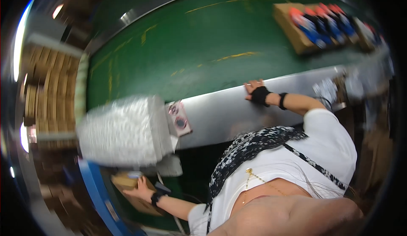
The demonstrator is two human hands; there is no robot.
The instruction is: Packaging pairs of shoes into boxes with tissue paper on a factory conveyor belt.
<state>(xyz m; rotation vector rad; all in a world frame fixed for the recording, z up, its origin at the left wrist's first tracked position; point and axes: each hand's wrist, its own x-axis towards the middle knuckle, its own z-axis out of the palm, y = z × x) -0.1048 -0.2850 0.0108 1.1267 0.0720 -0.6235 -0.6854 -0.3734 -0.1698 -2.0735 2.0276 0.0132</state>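
My left hand [143, 192], a dark band at its wrist, reaches down at the lower left. Its fingers are spread over a brown cardboard box [136, 200], which sits below the table's level. On the metal edge [212, 117] of the green work surface rests my right hand [257, 92], flat with fingers apart. It wears a black fingerless wrap, and a second black band circles the forearm. Nothing shows in its grasp. Between the two hands, a pink-and-white printed flat box [180, 118] lies on the metal edge, against a large bundle wrapped in clear plastic [123, 130].
A cardboard tray [292, 32] of blue, red and black items stands at the far right of the green surface [178, 45]. Stacked flat cardboard [53, 87] fills the left side. A blue panel [99, 195] rises beside the brown box. Clear plastic bags [360, 81] lie at right.
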